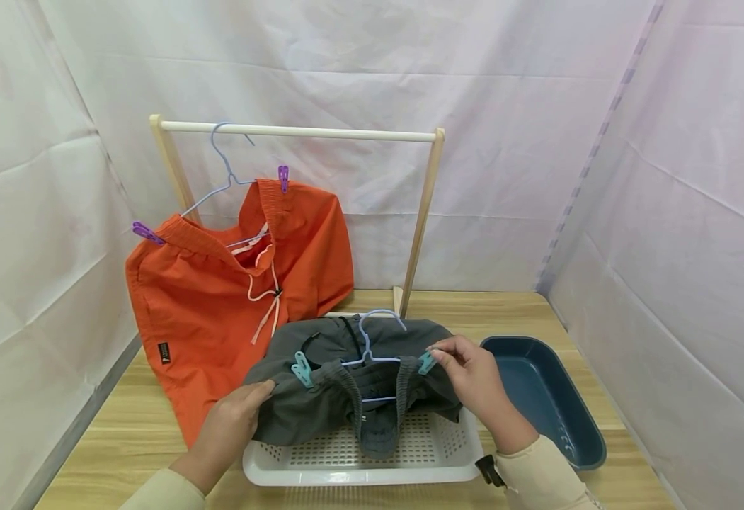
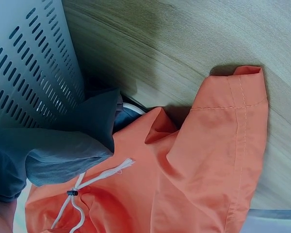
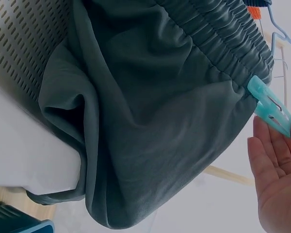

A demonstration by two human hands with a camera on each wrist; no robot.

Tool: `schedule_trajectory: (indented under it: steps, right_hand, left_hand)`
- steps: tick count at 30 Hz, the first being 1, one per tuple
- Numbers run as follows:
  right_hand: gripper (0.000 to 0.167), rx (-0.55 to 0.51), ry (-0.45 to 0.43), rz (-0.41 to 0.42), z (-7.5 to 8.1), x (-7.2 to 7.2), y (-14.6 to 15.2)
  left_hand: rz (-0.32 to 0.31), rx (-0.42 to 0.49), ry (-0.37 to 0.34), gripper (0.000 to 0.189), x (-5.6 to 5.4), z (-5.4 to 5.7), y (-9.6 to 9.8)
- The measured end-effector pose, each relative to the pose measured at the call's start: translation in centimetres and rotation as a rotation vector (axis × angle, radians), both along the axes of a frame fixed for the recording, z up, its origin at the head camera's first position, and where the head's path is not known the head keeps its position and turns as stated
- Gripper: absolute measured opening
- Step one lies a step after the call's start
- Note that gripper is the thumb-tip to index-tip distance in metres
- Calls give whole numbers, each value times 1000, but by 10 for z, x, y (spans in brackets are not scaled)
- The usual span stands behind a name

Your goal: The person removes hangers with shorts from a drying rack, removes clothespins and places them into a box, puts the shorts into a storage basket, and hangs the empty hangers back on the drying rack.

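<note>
Dark grey shorts with an elastic waistband lie over a white perforated basket. A light blue hanger runs inside their waist, its hook pointing up. One teal clothespin clips the waistband on the left. My right hand pinches the other teal clothespin between thumb and fingers, its jaws on the waistband's right end. With my left hand I grip the left edge of the grey shorts; in the left wrist view only a sliver of that hand shows beside the cloth.
Orange shorts hang at the left from another blue hanger, with purple clothespins on the waist. That hanger hooks over the white rail of a wooden rack. A dark blue tub stands right of the basket.
</note>
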State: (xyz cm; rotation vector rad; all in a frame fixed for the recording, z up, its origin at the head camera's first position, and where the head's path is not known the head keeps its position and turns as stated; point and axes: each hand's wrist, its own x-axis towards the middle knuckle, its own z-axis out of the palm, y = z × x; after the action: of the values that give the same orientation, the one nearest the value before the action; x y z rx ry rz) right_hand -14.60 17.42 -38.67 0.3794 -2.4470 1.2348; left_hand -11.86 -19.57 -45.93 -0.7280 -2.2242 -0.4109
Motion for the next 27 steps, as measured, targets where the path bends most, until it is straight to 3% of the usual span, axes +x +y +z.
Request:
schedule_trajectory:
  steps: [9,18,27]
  right_hand:
    - [8,-55,33,-17,7,3,0]
    - [13,-104,-98,19,13,4,7]
    - [31,-108,-211,19,19,3,19]
  left_hand:
    - [-7,-1,-4,56,-1,-1,-1]
    - [20,6,-12,54,0,0,0]
    - [82,33,-96,42,1,6,6]
